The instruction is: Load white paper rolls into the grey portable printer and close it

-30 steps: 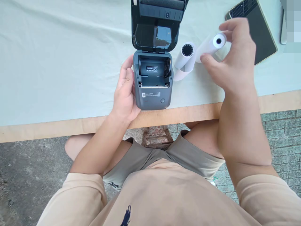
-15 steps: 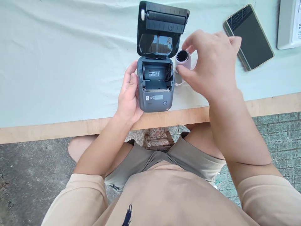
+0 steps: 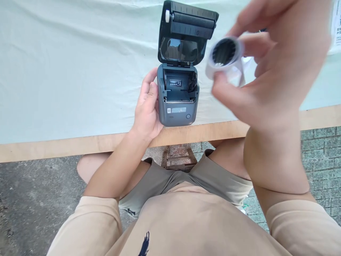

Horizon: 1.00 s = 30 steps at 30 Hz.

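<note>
My left hand (image 3: 147, 106) grips the left side of a dark grey label printer (image 3: 178, 115) near the table's front edge. The printer's lid (image 3: 183, 32) stands raised, and its paper bay holds no roll. Between the fingers and thumb of my right hand (image 3: 277, 64), a white label roll (image 3: 213, 69) with a dark hollow core is held up to the right of the printer. The roll's core faces me, and a loose strip of its paper trails at the right. Motion blurs this hand and the roll a little.
A pale cloth (image 3: 80, 71) covers the table, whose bare wooden edge (image 3: 64, 147) runs along the front. At the far right a white object with printed text (image 3: 336, 32) is partly in view. Below the table is a small wooden stool (image 3: 178, 161).
My right hand has lifted the label roll off the table and brought it up and to the right, closer to the camera. It now covers the phone. The printer has shifted slightly right.
</note>
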Each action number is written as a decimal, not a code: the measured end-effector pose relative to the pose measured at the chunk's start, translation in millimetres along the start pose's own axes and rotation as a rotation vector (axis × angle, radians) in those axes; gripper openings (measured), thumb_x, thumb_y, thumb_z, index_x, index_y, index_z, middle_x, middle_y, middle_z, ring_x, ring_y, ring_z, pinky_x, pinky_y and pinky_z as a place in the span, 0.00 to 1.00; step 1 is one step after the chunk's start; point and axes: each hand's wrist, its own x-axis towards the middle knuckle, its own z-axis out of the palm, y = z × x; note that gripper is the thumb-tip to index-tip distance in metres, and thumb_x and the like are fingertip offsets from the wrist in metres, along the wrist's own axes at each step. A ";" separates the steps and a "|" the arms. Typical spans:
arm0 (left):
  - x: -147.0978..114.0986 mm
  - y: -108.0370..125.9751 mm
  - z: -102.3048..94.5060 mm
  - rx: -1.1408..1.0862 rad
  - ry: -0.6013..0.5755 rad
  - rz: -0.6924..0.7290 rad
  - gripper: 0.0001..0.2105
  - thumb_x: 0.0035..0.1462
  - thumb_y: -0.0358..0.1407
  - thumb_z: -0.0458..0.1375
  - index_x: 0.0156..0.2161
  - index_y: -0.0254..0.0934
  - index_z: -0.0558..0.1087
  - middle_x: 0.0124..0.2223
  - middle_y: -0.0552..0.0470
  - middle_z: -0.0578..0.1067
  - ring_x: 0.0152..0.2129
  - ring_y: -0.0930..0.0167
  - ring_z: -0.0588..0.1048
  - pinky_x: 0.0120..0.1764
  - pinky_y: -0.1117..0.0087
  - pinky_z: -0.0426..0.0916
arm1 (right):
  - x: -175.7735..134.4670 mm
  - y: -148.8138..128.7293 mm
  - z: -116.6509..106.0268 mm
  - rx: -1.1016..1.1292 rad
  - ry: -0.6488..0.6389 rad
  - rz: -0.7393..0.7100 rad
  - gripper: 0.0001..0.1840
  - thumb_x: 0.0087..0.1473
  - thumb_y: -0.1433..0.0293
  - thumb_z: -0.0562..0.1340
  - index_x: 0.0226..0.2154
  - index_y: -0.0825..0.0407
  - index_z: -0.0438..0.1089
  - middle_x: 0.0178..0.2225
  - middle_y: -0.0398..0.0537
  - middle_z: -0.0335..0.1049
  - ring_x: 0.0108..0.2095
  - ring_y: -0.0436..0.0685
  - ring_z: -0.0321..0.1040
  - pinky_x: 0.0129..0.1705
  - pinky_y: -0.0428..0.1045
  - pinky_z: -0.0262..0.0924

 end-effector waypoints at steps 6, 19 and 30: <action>-3.1 2.6 2.5 0.015 0.000 -0.001 0.16 0.64 0.49 0.50 0.54 0.49 0.64 0.55 0.54 0.73 0.61 0.64 0.66 0.60 0.61 0.66 | 5.6 -31.7 31.7 -0.586 -0.245 -0.069 0.32 0.45 0.79 0.54 0.53 0.41 0.61 0.46 0.37 0.73 0.44 0.59 0.72 0.49 0.60 0.58; -3.3 1.2 1.4 0.009 0.012 0.012 0.16 0.63 0.50 0.51 0.53 0.49 0.65 0.58 0.54 0.72 0.63 0.63 0.62 0.62 0.60 0.63 | -0.5 -23.0 36.8 -0.510 -0.257 -0.092 0.23 0.49 0.79 0.54 0.47 0.44 0.62 0.51 0.44 0.68 0.48 0.62 0.67 0.41 0.54 0.62; 2.3 -1.0 -0.7 -0.096 -0.048 0.025 0.13 0.65 0.44 0.48 0.52 0.48 0.66 0.55 0.56 0.74 0.58 0.63 0.68 0.63 0.57 0.62 | -43.1 10.4 57.0 -0.275 0.131 -0.499 0.10 0.55 0.78 0.56 0.31 0.46 0.65 0.32 0.37 0.77 0.38 0.52 0.75 0.36 0.49 0.66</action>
